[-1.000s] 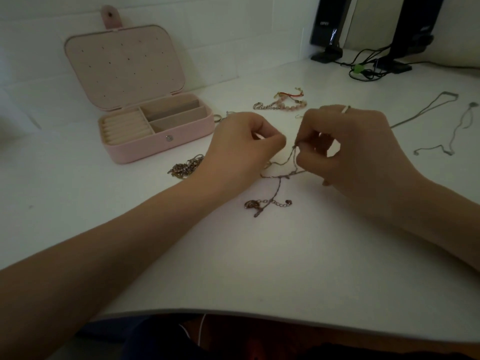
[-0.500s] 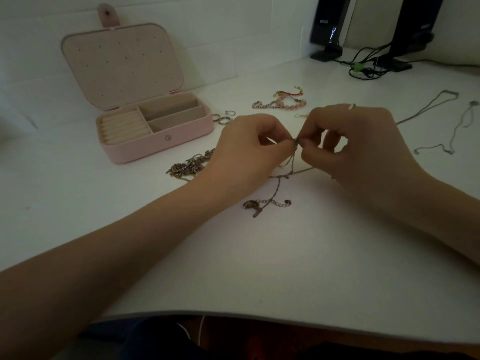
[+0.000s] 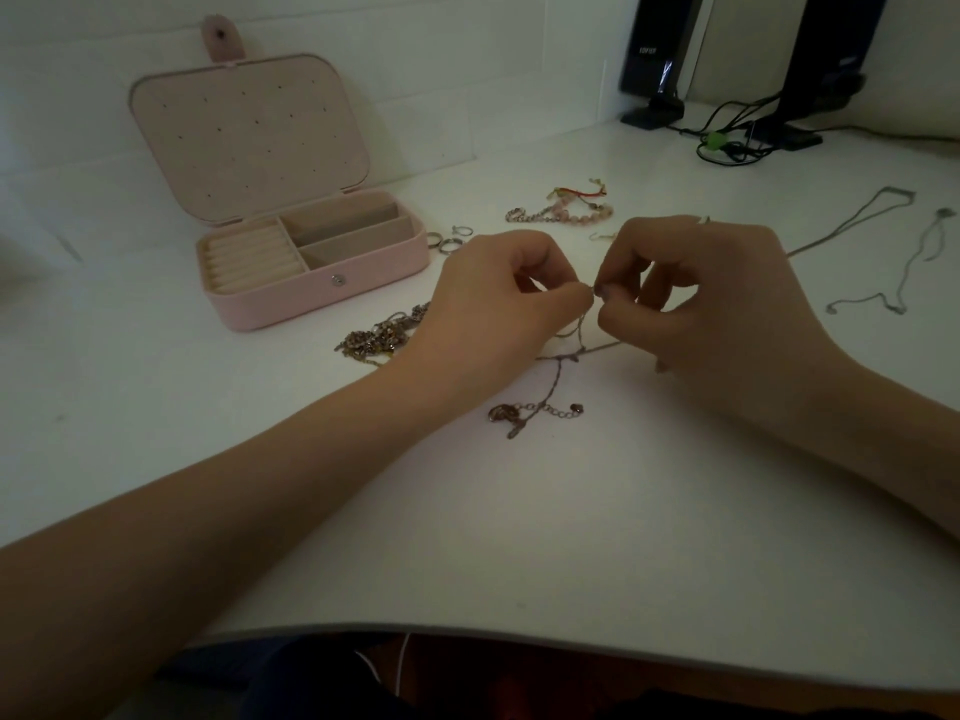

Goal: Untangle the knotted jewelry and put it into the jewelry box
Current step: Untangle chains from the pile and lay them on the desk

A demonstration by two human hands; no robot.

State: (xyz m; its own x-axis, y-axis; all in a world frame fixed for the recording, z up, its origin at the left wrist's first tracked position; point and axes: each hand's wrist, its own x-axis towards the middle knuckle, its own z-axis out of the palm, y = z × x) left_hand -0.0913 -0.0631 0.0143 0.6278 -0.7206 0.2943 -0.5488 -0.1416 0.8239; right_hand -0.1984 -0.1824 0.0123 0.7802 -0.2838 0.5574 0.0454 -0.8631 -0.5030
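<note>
At the middle of the white surface (image 3: pixel 519 537) we find both hands pinching the same knotted chain (image 3: pixel 558 379). The left hand (image 3: pixel 498 298) and the right hand (image 3: pixel 717 298) meet fingertip to fingertip, each clenched on a fine strand at the knot, which is raised slightly above the surface. Below the hands the chain trails down to a clasp and extender end (image 3: pixel 535 413) lying flat.

We judge the chain to be very light, limp and thin, with no stiffness of its own. It will likely slip through fingers and could kink or snap if pulled hard. The sound hold is close on either side of the knot, with fingertips or nails, easing loops apart rather than tugging the ends.

The pink jewelry box (image 3: pixel 317 283) stands open to the left and well apart from the hands, its compartments apparently bare. A further tangled cluster (image 3: pixel 382 337) lies just beside the left wrist. Rings (image 3: pixel 449 239), a beaded bracelet (image 3: pixel 563 213) and two thin necklaces (image 3: pixel 883 262) rest farther back and to the right.

On writing: a black speaker (image 3: pixel 657 54) at the rear carries small pale lettering, too blurred for us to read. We see no other labels.
</note>
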